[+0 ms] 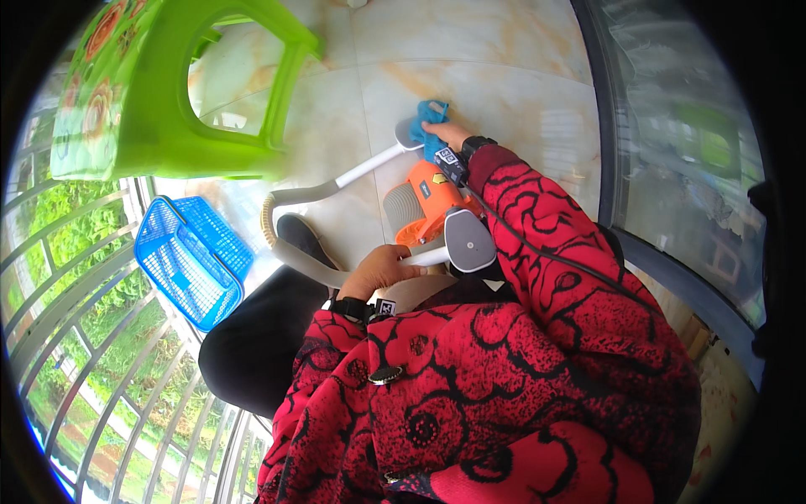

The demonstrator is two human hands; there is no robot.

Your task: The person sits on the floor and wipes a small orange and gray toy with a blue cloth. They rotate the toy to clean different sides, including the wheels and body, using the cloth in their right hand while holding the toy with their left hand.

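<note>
A bent white tube with grey sleeves, a ribbed beige middle and a flat grey pad at each end lies across my lap and the floor in front. My left hand is wrapped around the tube beside the near grey pad. In my right hand is a crumpled blue cloth, which lies against the far grey pad and partly hides it. Under my right forearm sits an orange device with a grey ribbed roller, partly covered by the sleeve and near pad.
A green plastic stool with a flower-patterned top lies on its side at upper left. The blue plastic basket stands by the metal railing. Marbled tiles cover the floor. On the right is a dark-framed glass panel.
</note>
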